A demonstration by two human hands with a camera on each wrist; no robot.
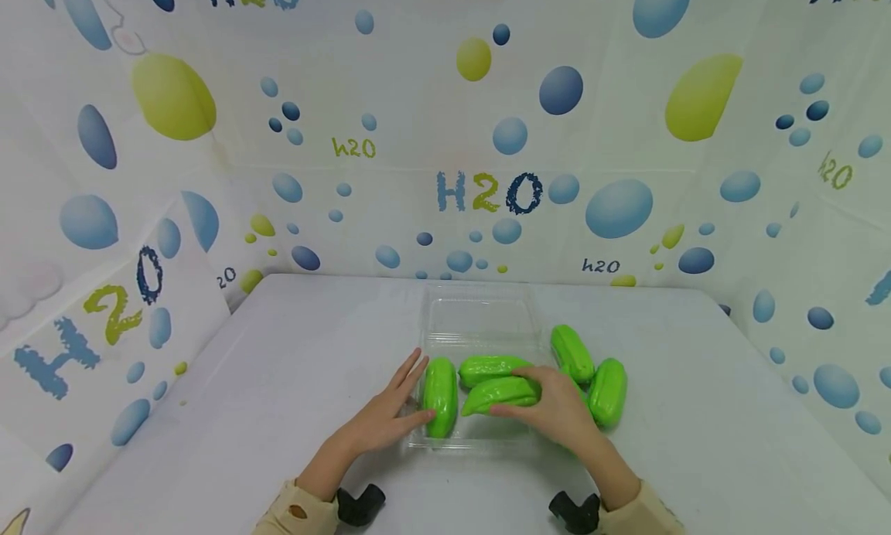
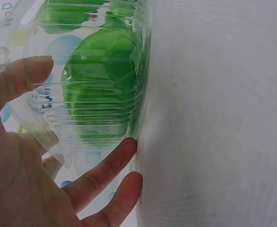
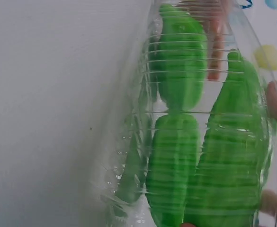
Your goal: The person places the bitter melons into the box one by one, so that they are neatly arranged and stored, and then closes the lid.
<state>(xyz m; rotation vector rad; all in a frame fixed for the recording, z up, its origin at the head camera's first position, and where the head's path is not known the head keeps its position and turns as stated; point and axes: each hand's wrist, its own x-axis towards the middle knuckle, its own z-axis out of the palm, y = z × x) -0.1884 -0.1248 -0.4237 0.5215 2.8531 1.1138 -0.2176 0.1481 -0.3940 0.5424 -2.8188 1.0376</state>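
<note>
A clear plastic clamshell box lies open on the table, its lid folded back. My right hand grips a glossy, ridged green toy vegetable between thumb and fingers, over the box's right part. Behind it, a second green toy vegetable lies crosswise in the box. A third green piece lies lengthwise along the left side, also visible through the wall in the left wrist view. My left hand rests at the box's left side with its fingers spread, the thumb near that piece.
Right of the box lie more green toy vegetables, one farther back and another nearer, with one partly hidden by my right hand. White cloth covers the table. A patterned curtain hangs behind and at both sides.
</note>
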